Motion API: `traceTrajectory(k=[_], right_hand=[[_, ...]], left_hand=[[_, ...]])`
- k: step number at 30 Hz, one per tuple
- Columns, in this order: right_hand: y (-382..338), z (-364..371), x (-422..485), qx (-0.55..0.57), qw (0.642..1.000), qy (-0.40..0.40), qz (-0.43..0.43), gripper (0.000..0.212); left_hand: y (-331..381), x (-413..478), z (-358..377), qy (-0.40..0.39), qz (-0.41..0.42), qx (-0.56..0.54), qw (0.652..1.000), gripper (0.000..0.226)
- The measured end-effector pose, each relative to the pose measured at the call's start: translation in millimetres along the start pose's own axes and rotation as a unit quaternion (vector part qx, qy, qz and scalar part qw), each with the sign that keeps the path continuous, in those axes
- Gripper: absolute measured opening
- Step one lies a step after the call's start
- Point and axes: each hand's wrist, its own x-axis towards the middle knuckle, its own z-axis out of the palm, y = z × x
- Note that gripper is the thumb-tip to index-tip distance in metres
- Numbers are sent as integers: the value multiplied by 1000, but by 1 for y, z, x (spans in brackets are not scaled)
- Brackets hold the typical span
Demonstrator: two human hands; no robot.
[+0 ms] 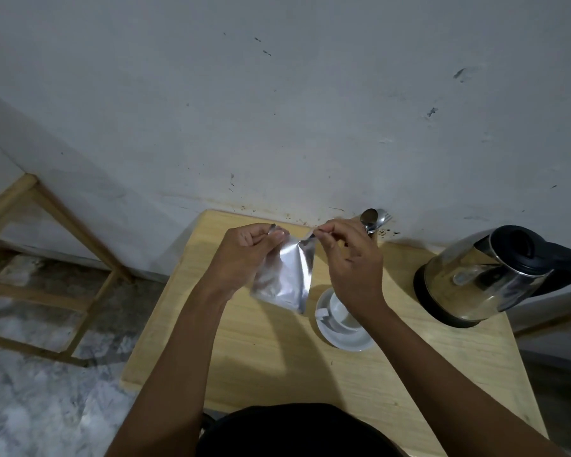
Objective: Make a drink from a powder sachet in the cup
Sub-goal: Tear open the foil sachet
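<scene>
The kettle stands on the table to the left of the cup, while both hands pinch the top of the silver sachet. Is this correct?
No: the head view shows the kettle to the right of the cup, not the left. It does stand on the table, and the left hand and right hand both pinch the top of the silver sachet.
</scene>
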Motion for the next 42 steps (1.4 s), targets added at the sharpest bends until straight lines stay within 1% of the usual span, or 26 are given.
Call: traceTrajectory(k=[2, 4, 6, 9, 11, 14, 16, 18, 20, 22, 24, 26, 28, 29, 31, 33, 34, 36, 37, 38, 40, 42], right_hand=[[-3, -2, -6, 26, 999, 26, 34, 6], [-5, -4, -11, 29, 998, 28, 49, 4], [-5, -4, -17, 38, 996, 34, 75, 4], [-7, -5, -21, 100, 977, 93, 166, 5], [-7, -9, -21, 121, 964, 131, 199, 9], [-4, -14, -19, 123, 956, 130, 233, 9], [4, -16, -20, 118, 952, 107, 263, 12], [14, -14, -19, 117, 943, 63, 304, 16], [27, -7, -18, 72, 938, -5, 339, 17], [41, 5, -18, 20, 933, -75, 351, 15], [57, 20, -19, -41, 925, -151, 346, 12], [72, 37, -22, -114, 909, -226, 330, 10], [84, 52, -24, -136, 893, -276, 328, 11], [89, 59, -27, -145, 886, -297, 325, 13], [95, 68, -30, -193, 876, -330, 294, 20], [97, 71, -31, -221, 882, -319, 267, 25], [93, 70, -30, -204, 892, -297, 271, 25], [80, 62, -26, -105, 913, -238, 315, 25], [71, 56, -26, -34, 910, -213, 354, 25], [61, 49, -26, 35, 898, -200, 390, 24], [45, 34, -33, 141, 870, -222, 418, 21], [37, 24, -43, 174, 860, -272, 394, 16]], left_hand=[[-5, 2, -6, 5, -9, -15, 1000, 15], [-9, 3, -9, 12, -6, -22, 1000, 17], [-12, 3, -9, 11, 1, -4, 1000, 20], [-16, 0, -9, 3, -3, -2, 1000, 23], [-22, 0, -12, 25, -12, -8, 1000, 19], [-28, 1, -16, 43, -22, 0, 999, 16], [-31, 1, -19, 40, -28, -4, 999, 16], [-33, -1, -21, 38, -35, -6, 999, 16], [-38, -3, -24, 50, -42, 4, 998, 16], [-41, -5, -27, 63, -44, 28, 997, 14], [-43, -7, -29, 69, -47, 52, 995, 13], [-44, -11, -31, 73, -51, 64, 994, 11], [-44, -13, -32, 79, -53, 80, 992, 13], [-45, -14, -32, 83, -57, 88, 991, 15], [-47, -16, -32, 85, -63, 96, 990, 19], [-49, -17, -32, 89, -68, 98, 989, 20], [-50, -17, -32, 92, -70, 97, 989, 20], [-51, -16, -31, 96, -74, 86, 989, 21], [-52, -16, -30, 100, -76, 80, 989, 22], [-53, -15, -29, 105, -78, 75, 989, 22], [-52, -13, -24, 110, -76, 73, 988, 22], [-50, -11, -17, 105, -69, 67, 990, 21]])
